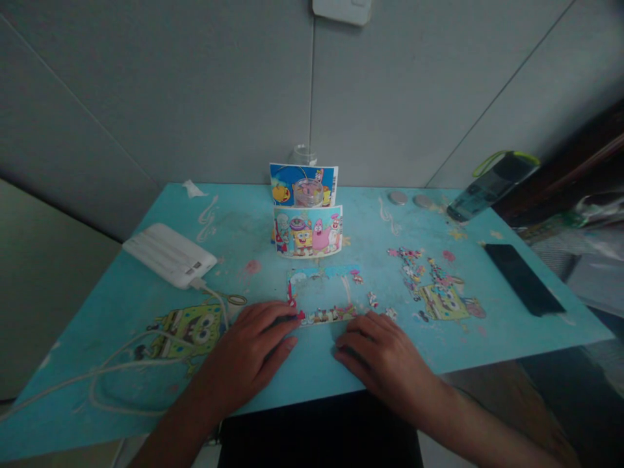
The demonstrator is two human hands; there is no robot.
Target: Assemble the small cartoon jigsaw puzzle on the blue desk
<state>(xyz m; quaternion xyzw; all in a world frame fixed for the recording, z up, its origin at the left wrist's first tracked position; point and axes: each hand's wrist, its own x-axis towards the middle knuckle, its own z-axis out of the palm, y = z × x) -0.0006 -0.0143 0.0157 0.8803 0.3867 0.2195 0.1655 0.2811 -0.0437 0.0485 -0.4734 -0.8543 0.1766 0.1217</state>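
A small jigsaw puzzle border (pixel 329 314) lies on the table with its middle unfilled. My left hand (pixel 253 338) rests flat, fingers stretched, fingertips at the border's lower left corner. At the lower right corner is my right hand (pixel 383 354), loosely bent, with a gap between thumb and index finger; nothing shows in it. Loose puzzle pieces (pixel 373 299) lie just beyond the right hand, and a pile of pieces (pixel 412 266) is spread farther right. Behind the border a picture card (pixel 312 239) of cartoon figures leans upright, with a second card (pixel 283 175) behind it.
Clear jars (pixel 309 193) stand by the cards. On the left are a white power bank (pixel 168 253) and its cable (pixel 131 365). To the right lie a black phone (pixel 524 279), a tilted water bottle (pixel 490 188) and two round lids (pixel 398 197). A grey wall (pixel 219 97) rises behind.
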